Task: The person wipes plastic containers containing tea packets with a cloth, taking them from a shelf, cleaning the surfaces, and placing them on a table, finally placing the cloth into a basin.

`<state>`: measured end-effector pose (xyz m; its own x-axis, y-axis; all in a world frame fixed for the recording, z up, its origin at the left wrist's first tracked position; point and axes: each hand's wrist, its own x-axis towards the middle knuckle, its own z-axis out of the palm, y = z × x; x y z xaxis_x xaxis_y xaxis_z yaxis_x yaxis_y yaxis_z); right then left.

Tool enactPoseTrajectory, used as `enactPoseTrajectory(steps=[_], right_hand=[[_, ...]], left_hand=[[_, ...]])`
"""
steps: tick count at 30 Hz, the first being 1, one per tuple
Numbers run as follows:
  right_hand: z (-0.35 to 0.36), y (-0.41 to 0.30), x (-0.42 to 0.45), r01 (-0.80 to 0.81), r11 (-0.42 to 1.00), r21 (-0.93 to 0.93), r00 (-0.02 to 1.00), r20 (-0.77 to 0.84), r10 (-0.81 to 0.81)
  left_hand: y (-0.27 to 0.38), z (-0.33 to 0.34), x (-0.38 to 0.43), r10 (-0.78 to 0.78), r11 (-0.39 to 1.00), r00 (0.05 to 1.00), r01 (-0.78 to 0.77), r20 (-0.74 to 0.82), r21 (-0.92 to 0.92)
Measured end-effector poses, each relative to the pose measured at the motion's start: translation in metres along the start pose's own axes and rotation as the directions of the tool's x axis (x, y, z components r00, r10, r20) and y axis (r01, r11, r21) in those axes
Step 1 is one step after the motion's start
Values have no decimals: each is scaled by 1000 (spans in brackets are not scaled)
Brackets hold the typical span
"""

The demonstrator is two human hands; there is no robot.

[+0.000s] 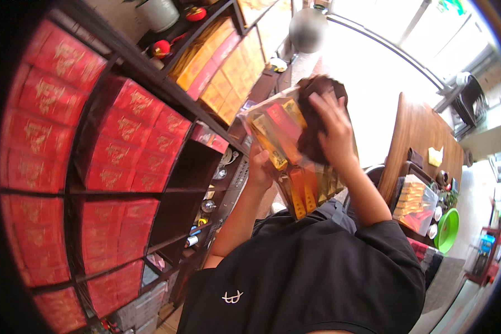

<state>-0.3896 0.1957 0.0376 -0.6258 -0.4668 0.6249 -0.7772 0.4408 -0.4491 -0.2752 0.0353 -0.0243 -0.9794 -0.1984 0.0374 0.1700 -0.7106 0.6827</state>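
Note:
My left hand (261,165) grips the left side of a clear plastic box (262,105), which is held up tilted in front of my body. Inside it lie several yellow packets (264,135) and a red packet (282,119), with orange packets (304,190) at the lower end. A dark brown cloth (311,144) covers the box's far right part. Spread over that cloth is my right hand (333,125), pressing it to the box, its fingers slightly blurred.
Dark wooden shelving (194,169) on the left holds stacked red boxes (127,129) and yellow boxes (234,75). A wooden table (419,137) stands at the right. Near it are another clear box of packets (430,204) and a green basin (447,230). Stacked chairs (469,100) stand farther back.

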Motion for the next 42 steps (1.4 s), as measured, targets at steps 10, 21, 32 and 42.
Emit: enactPoseTrajectory(steps=[10, 21, 32, 42], right_hand=[[-43, 8, 7, 48, 998, -48, 982, 185, -39], [-94, 182, -49, -590, 806, 46, 773, -257, 581], [-87, 147, -116, -527, 824, -208, 845, -20, 535], [-169, 272, -119, -917, 338, -213, 390, -654, 648]], left_hand=[[-41, 29, 60, -201, 977, 941, 172, 273, 127], [-113, 90, 141, -356, 931, 885, 364, 299, 31], [-218, 122, 214, -537, 830, 793, 558, 287, 8], [-298, 168, 271, -747, 569, 381, 791, 544, 226]])
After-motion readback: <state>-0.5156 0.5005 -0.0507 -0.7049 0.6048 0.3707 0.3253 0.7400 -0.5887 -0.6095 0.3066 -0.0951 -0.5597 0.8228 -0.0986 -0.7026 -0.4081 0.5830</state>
